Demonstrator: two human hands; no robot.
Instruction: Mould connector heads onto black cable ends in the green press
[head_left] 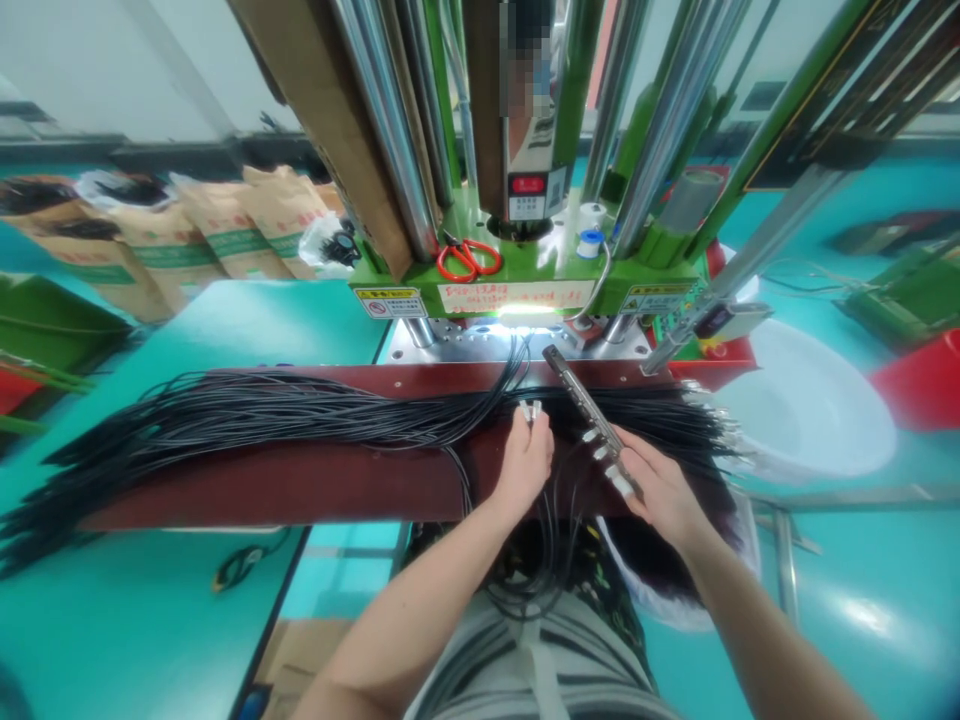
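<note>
Small silvery-white connectors (530, 410) stick up from the closed fingers of my left hand (525, 462), above the brown work board. Thin black cables hang down below that hand toward my lap. My right hand (664, 495) is wrapped round the lower end of a long metal mould bar (581, 400). The bar tilts up and left toward the lit machine opening, and several white connectors (606, 455) sit along its lower half. A thick bundle of black cables (300, 410) lies across the brown board (315, 487) behind both hands, some running up to the machine bed.
The green press (540, 270) with steel columns stands ahead, red-handled scissors (469, 261) on its ledge. A white tub (817, 400) is at right, and a lined bin (675, 590) below my right arm. Paper sacks (217, 230) line the far left.
</note>
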